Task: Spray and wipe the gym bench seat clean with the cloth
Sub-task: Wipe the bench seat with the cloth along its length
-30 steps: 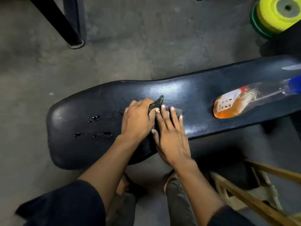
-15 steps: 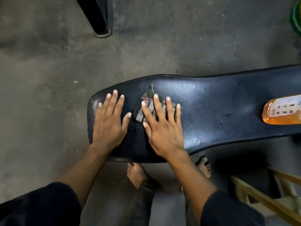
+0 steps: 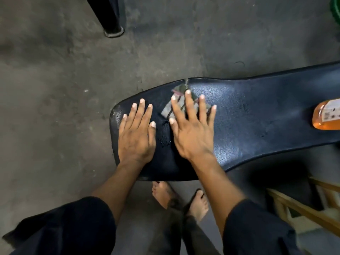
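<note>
A: Surface?
B: Black padded bench seat (image 3: 257,115), glossy, runs from its rounded left end out past the right edge of view. Wet droplets (image 3: 163,139) on the pad between the two hands.

A: Room?
B: Grey concrete floor (image 3: 55,89), stained. Black metal leg with a round foot (image 3: 113,31) beyond the seat's far edge, well apart from it. Wooden frame (image 3: 303,208) off the seat's near right side. Green curved thing at the top right corner, too cut off to name.

A: Hands?
B: Left hand (image 3: 137,137) flat, fingers straight, palm pressing the pad at the left end, holding nothing. Right hand (image 3: 193,131) flat too, fingers spread, pressing down on the cloth (image 3: 166,112).

A: Cloth where?
B: Under the right fingers, near the seat's far edge, left portion of the seat. Greyish, striped, a corner pokes out past the fingertips toward the far edge. Slight blur there.

A: Spray?
B: Bottle with orange liquid (image 3: 326,115) lying on its side on the seat at the right edge of view, labelled, partly cut off. Well apart from both hands.

A: Edges, free room?
B: Left hand sits just inside the rounded left end. Long bare stretch of pad between the right hand and the bottle. Near edge overhangs two bare feet (image 3: 163,194) on the floor. Dark sleeves (image 3: 73,227) on both arms, bottom of view.
</note>
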The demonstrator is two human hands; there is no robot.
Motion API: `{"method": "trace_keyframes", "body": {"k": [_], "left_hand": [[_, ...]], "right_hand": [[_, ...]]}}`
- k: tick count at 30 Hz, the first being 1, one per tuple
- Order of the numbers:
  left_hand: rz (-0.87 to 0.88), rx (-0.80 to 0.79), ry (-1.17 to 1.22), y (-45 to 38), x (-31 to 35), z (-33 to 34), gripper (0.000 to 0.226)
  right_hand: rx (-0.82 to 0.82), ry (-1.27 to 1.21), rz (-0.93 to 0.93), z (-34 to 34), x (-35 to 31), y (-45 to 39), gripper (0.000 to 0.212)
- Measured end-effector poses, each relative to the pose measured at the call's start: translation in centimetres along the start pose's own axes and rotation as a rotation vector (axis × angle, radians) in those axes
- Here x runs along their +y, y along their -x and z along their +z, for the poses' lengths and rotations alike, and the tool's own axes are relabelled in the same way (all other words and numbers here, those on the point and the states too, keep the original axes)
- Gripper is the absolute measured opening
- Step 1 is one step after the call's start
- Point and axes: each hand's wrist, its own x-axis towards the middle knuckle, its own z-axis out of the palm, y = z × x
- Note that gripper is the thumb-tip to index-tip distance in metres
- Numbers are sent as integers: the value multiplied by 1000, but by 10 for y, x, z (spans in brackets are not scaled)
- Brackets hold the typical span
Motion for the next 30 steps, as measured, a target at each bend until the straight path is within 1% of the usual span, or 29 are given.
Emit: {"method": "trace_keyframes", "body": {"k": [2, 4, 7, 10, 13, 15, 17, 20, 23, 25, 27, 30], "left_hand": [[1, 0, 15, -1, 1, -2, 58], [-8, 1, 14, -1, 2, -4, 58], [-13, -6, -10, -1, 4, -4, 59], [-10, 5, -26, -2, 6, -4, 59], [-6, 16, -17, -3, 7, -2, 59], [-10, 18, 7, -2, 6, -2, 58], [-13, 14, 37, -2, 4, -2, 58], [-9, 4, 93, -2, 2, -5, 57], [-31, 4, 145, -3, 6, -9, 56], [-38, 9, 149, -2, 10, -10, 55], [-23, 16, 133, -1, 11, -10, 54], [-10, 18, 149, 0, 10, -10, 52]], "right_hand": [[2, -9, -47, 7, -11, 29, 63], [-15, -16, -75, 11, -3, 60, 63], [-41, -7, -20, 9, 29, 92, 62], [-10, -7, 96, 0, 57, 76, 59], [54, -59, 155, -2, 54, 25, 59], [74, -93, 112, 2, 35, 0, 60], [67, -90, 30, 8, 11, -2, 60], [38, -62, -80, 15, -11, 37, 61], [9, -53, -135, 21, 3, 89, 61], [0, -45, -88, 20, 23, 107, 60], [-8, -40, 1, 16, 34, 104, 60], [26, -59, 111, 9, 21, 72, 59]]}}
